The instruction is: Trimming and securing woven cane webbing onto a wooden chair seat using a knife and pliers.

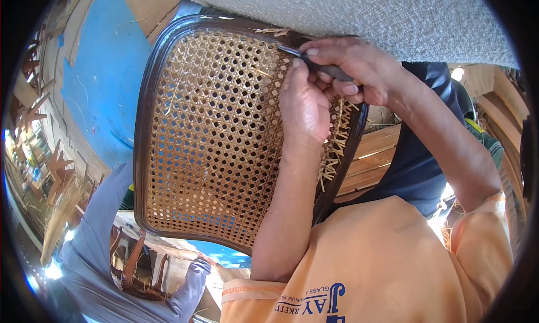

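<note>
A dark wooden frame with a curved outline, like a chair back, holds a woven cane panel with rows of small holes. My right hand grips the dark handle of a thin-bladed tool; its metal blade points left at the frame's upper edge. Close beside it, my left hand rests over the cane, thumb raised by the blade and fingers curled. Whatever those fingers may pinch is hidden. Loose cane ends stick out along the right side of the panel.
A pale textured surface spans the top. Blue sheeting lies at the left, and a person's grey-blue clothing shows lower left. Near the left rim is a bundle of straw-like strands. Wooden slats show right of the frame.
</note>
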`<action>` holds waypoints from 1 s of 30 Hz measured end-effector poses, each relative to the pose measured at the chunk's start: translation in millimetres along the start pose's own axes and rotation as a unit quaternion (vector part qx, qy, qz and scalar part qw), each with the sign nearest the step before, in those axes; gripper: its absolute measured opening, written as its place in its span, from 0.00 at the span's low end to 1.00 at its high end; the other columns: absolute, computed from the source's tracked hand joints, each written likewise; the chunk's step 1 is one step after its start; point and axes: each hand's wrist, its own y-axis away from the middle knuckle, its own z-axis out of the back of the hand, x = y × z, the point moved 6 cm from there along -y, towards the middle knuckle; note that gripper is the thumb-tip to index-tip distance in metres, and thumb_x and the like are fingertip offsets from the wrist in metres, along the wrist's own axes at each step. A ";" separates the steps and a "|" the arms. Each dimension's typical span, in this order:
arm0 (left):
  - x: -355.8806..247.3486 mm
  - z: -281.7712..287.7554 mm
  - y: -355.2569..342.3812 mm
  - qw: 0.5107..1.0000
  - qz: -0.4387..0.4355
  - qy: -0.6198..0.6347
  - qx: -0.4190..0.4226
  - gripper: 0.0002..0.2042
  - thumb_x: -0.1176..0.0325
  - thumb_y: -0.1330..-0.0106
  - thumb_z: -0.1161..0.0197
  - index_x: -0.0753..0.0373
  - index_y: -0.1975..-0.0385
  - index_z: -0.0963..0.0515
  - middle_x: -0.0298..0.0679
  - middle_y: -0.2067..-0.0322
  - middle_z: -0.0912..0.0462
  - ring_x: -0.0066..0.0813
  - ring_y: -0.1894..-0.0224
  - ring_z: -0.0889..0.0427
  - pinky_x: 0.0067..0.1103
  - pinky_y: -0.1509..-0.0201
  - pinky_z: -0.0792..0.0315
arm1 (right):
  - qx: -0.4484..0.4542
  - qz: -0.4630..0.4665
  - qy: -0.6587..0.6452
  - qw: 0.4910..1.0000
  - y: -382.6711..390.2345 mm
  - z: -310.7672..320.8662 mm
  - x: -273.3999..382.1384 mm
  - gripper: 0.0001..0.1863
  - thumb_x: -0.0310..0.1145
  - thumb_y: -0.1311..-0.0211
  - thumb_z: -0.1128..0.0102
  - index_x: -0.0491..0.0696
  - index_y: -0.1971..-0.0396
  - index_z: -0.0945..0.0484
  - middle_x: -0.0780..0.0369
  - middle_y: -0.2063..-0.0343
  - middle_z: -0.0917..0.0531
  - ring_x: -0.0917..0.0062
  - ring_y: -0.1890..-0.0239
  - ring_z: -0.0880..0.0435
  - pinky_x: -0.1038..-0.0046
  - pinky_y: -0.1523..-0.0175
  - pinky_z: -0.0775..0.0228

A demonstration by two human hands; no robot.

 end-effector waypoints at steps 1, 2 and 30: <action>-0.3 -0.5 0.0 1.000 0.008 0.021 0.016 0.13 0.60 0.30 0.56 0.63 0.60 0.31 0.37 0.68 0.25 0.30 0.64 0.23 0.31 0.56 0.26 | -0.020 0.007 0.025 0.999 -0.2 1.3 -0.6 0.19 0.35 0.41 0.47 0.42 0.52 0.26 0.58 0.72 0.18 0.75 0.79 0.20 0.77 0.71 0.27; -0.1 -8.9 0.4 1.000 0.008 0.021 0.019 0.13 0.60 0.30 0.56 0.63 0.60 0.31 0.37 0.68 0.25 0.30 0.64 0.23 0.31 0.56 0.26 | -0.021 0.009 0.025 0.999 -1.5 6.3 -7.0 0.19 0.35 0.41 0.47 0.42 0.52 0.26 0.58 0.72 0.18 0.75 0.79 0.20 0.77 0.71 0.27; -56.5 -52.9 32.9 0.389 -0.207 -0.898 -0.015 0.19 0.78 0.44 0.46 0.62 0.50 0.27 0.46 0.53 0.26 0.44 0.51 0.28 0.33 0.49 0.29 | -0.439 0.083 -0.104 0.888 253.7 120.4 -171.6 0.21 0.36 0.37 0.49 0.45 0.46 0.33 0.68 0.80 0.29 0.90 0.86 0.37 0.88 0.83 0.46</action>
